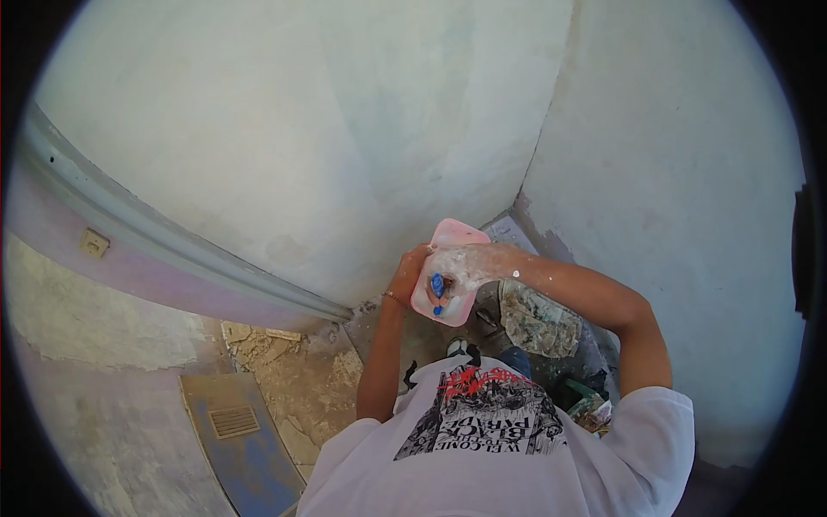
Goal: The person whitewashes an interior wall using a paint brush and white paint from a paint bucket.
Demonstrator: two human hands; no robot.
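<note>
A pink tray with a whitish inside is held up in front of my body, tilted. My left hand grips its left edge, the fingers partly hidden behind it. Over the tray, my right hand is coated with pale, wet-looking material. Its fingers are closed around a small blue object, whose exact kind I cannot make out. Pale smears also mark my right forearm.
Pale walls meet in a corner ahead. A crumpled, stained sack lies on the floor at right. Rubble and a blue-brown panel with a vent are at lower left. A wall switch is farther left.
</note>
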